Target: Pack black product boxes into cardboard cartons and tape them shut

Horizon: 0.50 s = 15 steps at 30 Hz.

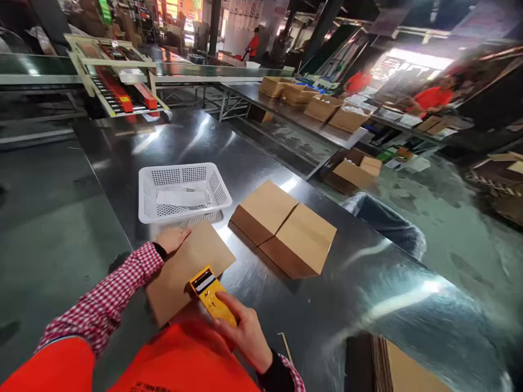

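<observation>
A brown cardboard box [183, 272] lies tilted in front of me at the table's left side. My left hand [174, 239] rests at its far left edge, holding it, with part of the fingers blurred. My right hand [247, 329] grips a yellow hand-held tool [216, 302], a flat block with a dark window and a white strip at its far end. That end is at the box's right part; whether it touches cannot be told. Right of the box stand two closed cardboard boxes [286, 228] side by side. Just beyond my left hand is a white perforated plastic basket [186, 169] containing white slips.
Flattened cardboard [408, 370] is stacked at the near right of the metal table [318, 310]. A thin strip [285, 345] lies beside my right wrist. A roller conveyor [122, 81] stands at the far left. Open cartons [322, 108] line another table, with co-workers in red behind.
</observation>
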Available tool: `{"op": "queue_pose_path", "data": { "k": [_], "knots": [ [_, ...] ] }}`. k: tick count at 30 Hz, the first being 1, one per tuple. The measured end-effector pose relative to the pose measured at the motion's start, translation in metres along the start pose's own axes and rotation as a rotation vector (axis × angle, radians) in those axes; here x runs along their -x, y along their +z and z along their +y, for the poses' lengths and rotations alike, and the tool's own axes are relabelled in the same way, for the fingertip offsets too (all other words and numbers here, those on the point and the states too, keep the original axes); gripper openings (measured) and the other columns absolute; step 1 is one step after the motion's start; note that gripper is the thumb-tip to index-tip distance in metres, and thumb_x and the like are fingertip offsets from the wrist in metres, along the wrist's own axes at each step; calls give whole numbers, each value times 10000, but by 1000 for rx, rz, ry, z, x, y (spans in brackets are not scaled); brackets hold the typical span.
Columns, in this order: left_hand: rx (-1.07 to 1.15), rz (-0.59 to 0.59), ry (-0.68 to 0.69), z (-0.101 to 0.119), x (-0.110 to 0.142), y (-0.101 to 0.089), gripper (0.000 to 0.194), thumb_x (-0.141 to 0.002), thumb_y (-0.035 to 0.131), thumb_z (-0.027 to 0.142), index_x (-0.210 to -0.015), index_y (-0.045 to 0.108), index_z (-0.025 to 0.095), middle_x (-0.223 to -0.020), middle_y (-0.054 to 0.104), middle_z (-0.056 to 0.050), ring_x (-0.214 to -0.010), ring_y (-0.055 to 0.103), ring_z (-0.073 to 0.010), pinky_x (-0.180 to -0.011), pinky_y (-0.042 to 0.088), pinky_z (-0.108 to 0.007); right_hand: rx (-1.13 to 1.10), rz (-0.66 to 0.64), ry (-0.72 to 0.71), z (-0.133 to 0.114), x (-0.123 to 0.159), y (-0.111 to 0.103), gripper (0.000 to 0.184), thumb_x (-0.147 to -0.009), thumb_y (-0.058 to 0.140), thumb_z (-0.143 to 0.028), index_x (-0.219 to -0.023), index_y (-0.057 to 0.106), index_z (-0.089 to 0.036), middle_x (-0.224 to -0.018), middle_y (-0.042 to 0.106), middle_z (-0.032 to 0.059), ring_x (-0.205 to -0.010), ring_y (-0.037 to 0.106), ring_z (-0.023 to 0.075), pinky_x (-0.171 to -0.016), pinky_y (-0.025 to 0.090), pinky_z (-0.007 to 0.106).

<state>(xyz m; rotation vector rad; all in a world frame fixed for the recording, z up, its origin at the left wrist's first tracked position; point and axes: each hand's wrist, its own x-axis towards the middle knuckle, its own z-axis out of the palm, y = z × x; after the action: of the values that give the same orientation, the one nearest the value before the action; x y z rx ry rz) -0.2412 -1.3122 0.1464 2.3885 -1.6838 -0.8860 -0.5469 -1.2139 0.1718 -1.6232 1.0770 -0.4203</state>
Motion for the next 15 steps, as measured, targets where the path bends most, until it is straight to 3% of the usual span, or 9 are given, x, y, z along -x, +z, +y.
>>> {"op": "queue_pose_path", "data": {
  "k": [4, 9, 12, 15],
  "knots": [
    [-37, 36, -135, 14, 2, 11, 838, -887, 128, 693, -912, 683, 65, -1068, 656, -282, -1050, 607, -402, -869, 444, -469, -52, -13, -26, 27, 33, -6, 509, -776, 685, -406, -1247, 633, -220, -1186, 699, 89, -963, 695, 271, -845, 559, 346],
    [-2, -24, -122, -5, -19, -9, 812, -915, 173, 675, -935, 668, 32, -1102, 654, -257, -1046, 606, -332, -867, 430, -378, -79, 4, -4, 62, 87, -16, 500, -765, 707, -464, -1217, 655, -255, -1143, 718, 98, -959, 702, 293, -837, 567, 376],
    [57, -89, -95, -22, -41, -23, 775, -941, 172, 644, -847, 674, 60, -978, 703, -174, -951, 635, -259, -850, 443, -338, -112, 37, -35, 62, 82, -6, 517, -753, 712, -475, -1216, 656, -253, -1155, 714, 102, -955, 705, 293, -806, 573, 365],
    [114, -133, -76, -38, -66, -32, 696, -970, 204, 594, -864, 674, 92, -922, 720, -111, -888, 652, -198, -862, 464, -330, -142, 34, -73, 46, 44, 10, 532, -761, 706, -482, -1236, 642, -251, -1189, 700, 91, -1002, 690, 282, -830, 562, 349]
  ]
}}
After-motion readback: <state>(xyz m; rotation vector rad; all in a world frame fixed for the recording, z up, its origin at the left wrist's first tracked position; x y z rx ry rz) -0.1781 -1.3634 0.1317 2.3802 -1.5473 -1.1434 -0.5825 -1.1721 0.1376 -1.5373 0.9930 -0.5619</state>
